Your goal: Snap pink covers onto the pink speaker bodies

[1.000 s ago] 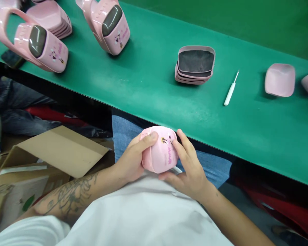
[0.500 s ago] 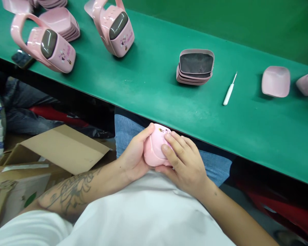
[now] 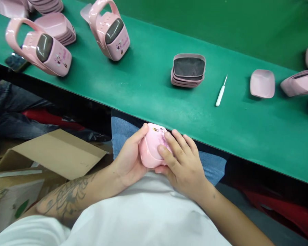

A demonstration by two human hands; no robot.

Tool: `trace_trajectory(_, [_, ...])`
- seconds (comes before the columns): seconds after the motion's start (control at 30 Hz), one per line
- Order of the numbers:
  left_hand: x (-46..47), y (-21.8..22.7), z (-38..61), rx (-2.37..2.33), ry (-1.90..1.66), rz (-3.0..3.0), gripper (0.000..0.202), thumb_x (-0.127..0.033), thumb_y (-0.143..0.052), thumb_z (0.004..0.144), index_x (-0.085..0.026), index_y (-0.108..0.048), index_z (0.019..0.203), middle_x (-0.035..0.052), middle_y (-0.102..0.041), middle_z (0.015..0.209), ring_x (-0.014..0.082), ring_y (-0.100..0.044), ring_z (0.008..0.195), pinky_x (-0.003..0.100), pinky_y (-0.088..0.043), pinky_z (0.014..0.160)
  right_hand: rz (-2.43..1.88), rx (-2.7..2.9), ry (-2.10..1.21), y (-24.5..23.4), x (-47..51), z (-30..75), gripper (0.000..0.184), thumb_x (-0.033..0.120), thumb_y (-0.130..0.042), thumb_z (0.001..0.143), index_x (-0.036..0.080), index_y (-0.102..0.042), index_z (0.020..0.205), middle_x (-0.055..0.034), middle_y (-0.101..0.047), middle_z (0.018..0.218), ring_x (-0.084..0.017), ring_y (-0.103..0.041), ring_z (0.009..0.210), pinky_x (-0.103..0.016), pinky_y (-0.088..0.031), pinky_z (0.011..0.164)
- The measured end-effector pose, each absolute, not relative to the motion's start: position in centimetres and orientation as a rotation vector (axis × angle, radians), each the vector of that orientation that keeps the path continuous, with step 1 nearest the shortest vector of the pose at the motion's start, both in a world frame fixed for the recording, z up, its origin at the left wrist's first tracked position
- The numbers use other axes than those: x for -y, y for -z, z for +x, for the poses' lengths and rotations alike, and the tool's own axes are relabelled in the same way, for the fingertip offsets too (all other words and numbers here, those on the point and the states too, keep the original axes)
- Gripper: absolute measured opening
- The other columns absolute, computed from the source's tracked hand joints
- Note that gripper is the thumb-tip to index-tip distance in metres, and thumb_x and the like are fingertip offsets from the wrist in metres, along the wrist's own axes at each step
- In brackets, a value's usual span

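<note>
While the left hand (image 3: 129, 159) cups one side and the right hand (image 3: 183, 164) clasps the other, a pink case (image 3: 151, 147) gripped between them, held over jeans (image 3: 120, 135), just short of the green bench (image 3: 143, 71), a white pick (image 3: 220, 92) and stacked pink shells (image 3: 188, 70) farther out on it

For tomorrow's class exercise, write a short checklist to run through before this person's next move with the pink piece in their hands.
Both hands on the piece: ok. The left hand and right hand both grip the pink plastic shell.
Shell off the bench: ok. It is held just beyond the bench's near edge, over the lap.
Minnie Mouse print undamaged: cannot tell; the right hand partly covers it.
White-handled pick at hand: ok. It lies on the green bench mat.
Phone away from the bench edge: not ok; it lies right at the edge.
</note>
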State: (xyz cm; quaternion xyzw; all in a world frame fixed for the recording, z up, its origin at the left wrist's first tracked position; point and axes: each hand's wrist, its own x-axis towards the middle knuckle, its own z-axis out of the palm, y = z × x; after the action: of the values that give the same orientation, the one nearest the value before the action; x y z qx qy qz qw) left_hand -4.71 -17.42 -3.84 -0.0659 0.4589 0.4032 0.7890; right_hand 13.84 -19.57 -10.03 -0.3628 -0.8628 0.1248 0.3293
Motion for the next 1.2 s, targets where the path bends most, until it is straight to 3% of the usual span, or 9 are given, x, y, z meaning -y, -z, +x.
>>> trace_trajectory(0.1, [18.2,3.8,-4.6,-0.964,-1.095,0.105,0.060,-0.066,-0.072,0.093,-0.022,-0.071,0.133,0.0118,-0.076,0.131,0.0348,-0.071,0.123,0.043,-0.063,0.095,-1.147,1.895,-0.488,10.0,20.2,13.7,0.078,0.065,-0.048,0.107,0.029,-0.029,0.173,-0.0161,-0.048,0.169,-0.035,-0.053,0.151,-0.053,-0.049,0.117])
trace_trajectory(0.17, [18.4,4.3,-4.6,-0.879,-1.253,0.306,0.080,-0.074,-0.080,0.082,-0.028,-0.064,0.145,0.0105,-0.072,0.142,0.0398,-0.063,0.137,0.049,-0.061,0.104,-1.230,1.704,-0.769,9.9,20.2,13.2,0.079,0.068,-0.032,0.109,0.022,-0.025,0.174,-0.0192,-0.055,0.162,-0.032,-0.063,0.140,-0.049,-0.056,0.109])
trace_trajectory(0.23, [18.2,5.2,-4.6,-0.824,-1.327,0.495,0.098,-0.075,-0.086,0.073,-0.033,-0.054,0.156,0.0104,-0.066,0.151,0.0415,-0.057,0.144,0.050,-0.057,0.109,-1.168,1.681,-0.991,9.6,19.5,12.5,0.083,0.068,-0.012,0.108,0.020,-0.030,0.172,-0.0198,-0.065,0.152,-0.032,-0.067,0.134,-0.051,-0.056,0.110])
trace_trajectory(0.33, [17.1,6.2,-5.0,-0.856,-1.243,0.743,0.106,-0.063,-0.093,0.073,-0.034,-0.045,0.163,0.0118,-0.057,0.162,0.0406,-0.054,0.149,0.048,-0.054,0.115,-1.041,1.611,-1.092,9.4,18.0,11.5,0.087,0.064,-0.001,0.106,0.017,-0.034,0.171,-0.0208,-0.075,0.139,-0.033,-0.071,0.131,-0.056,-0.051,0.117])
trace_trajectory(0.47, [15.7,6.0,-5.8,-0.900,-1.103,0.945,0.090,-0.052,-0.088,0.085,-0.023,-0.050,0.161,0.0173,-0.054,0.165,0.0396,-0.050,0.153,0.046,-0.045,0.125,-0.999,1.379,-1.105,10.0,17.1,11.7,0.066,0.049,-0.012,0.115,0.022,-0.016,0.175,-0.0174,-0.069,0.151,-0.028,-0.076,0.124,-0.052,-0.052,0.117])
trace_trajectory(0.63, [15.3,5.3,-5.8,-0.939,-1.002,0.880,0.066,-0.039,-0.082,0.094,-0.021,-0.061,0.153,0.0155,-0.066,0.152,0.0354,-0.065,0.138,0.042,-0.058,0.111,-1.030,1.462,-1.107,10.8,18.0,12.9,0.065,0.048,-0.018,0.115,0.027,-0.008,0.176,-0.0156,-0.060,0.161,-0.028,-0.073,0.131,-0.053,-0.051,0.120])
trace_trajectory(0.9, [15.9,5.1,-5.5,-0.985,-1.011,0.809,0.071,-0.035,-0.085,0.091,-0.021,-0.060,0.156,0.0126,-0.068,0.152,0.0355,-0.062,0.143,0.044,-0.054,0.119,-1.021,1.340,-1.223,12.0,18.4,13.9,0.064,0.051,-0.024,0.115,0.025,-0.024,0.173,-0.0173,-0.056,0.164,-0.030,-0.071,0.136,-0.057,-0.056,0.115])
trace_trajectory(1.2, [16.6,4.6,-5.2,-1.084,-0.997,0.851,0.077,-0.039,-0.085,0.090,-0.019,-0.057,0.159,0.0144,-0.062,0.159,0.0393,-0.058,0.147,0.050,-0.047,0.124,-0.947,1.268,-1.418,11.4,17.9,14.5,0.060,0.042,-0.024,0.113,0.024,-0.028,0.171,-0.0149,-0.054,0.166,-0.031,-0.066,0.142,-0.058,-0.053,0.118])
